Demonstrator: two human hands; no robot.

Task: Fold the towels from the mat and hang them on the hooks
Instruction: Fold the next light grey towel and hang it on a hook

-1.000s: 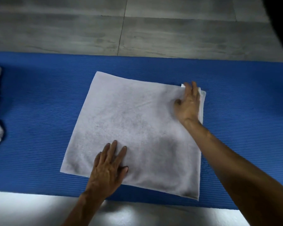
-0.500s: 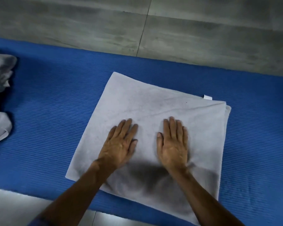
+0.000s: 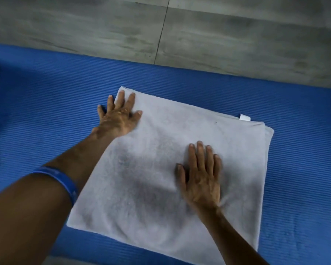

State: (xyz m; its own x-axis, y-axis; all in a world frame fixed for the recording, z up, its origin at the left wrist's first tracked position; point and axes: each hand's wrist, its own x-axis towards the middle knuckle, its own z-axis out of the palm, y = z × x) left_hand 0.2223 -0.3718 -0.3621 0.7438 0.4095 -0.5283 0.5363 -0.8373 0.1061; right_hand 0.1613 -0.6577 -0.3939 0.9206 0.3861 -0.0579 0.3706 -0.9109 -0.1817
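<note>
Head view: we press both flat, spread hands, left [image 3: 118, 116] and right [image 3: 200, 176], on the half-folded towel [image 3: 237, 150]; next, probably lift its left edge to fold.

Floor [image 3: 84, 25] of large grey tiles with a streaked, wood-like grain fills the far part of the view. A thin dark grout line [image 3: 161, 31] runs from the top edge toward the viewer; a fainter joint crosses it near the top. A pale strip of floor shows at the bottom left. Lighting is dim and even, with a soft sheen on the tiles and no sharp shadows.
</note>
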